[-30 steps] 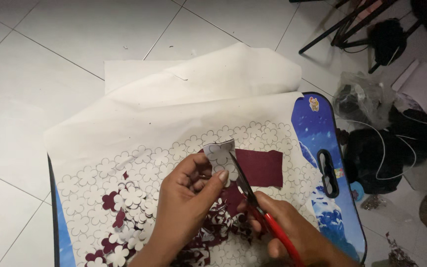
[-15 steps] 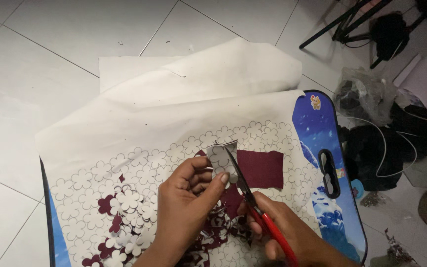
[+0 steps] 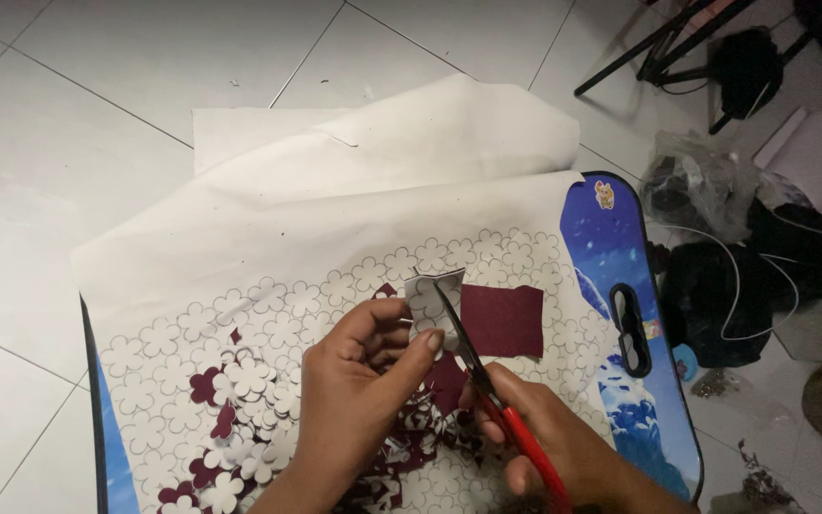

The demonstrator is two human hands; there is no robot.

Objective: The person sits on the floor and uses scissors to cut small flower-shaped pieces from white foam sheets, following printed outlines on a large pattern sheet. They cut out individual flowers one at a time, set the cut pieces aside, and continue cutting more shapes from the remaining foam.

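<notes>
Maroon felt, a square patch (image 3: 501, 320), lies on the white flower-printed sheet (image 3: 268, 286), just right of the scissors (image 3: 473, 366). The left hand (image 3: 359, 390) pinches a small pale paper piece (image 3: 427, 297) between thumb and fingertips, just above the blades. The right hand (image 3: 549, 443) is curled tight round the red scissor handles, blades slightly parted against that piece. Cut flowers (image 3: 244, 419) pile left of the scissors.

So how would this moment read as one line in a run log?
left hand: pinching small grey paper piece | right hand: red-handled scissors cutting it | beneath: white flower-patterned sheet, maroon fabric square
</notes>
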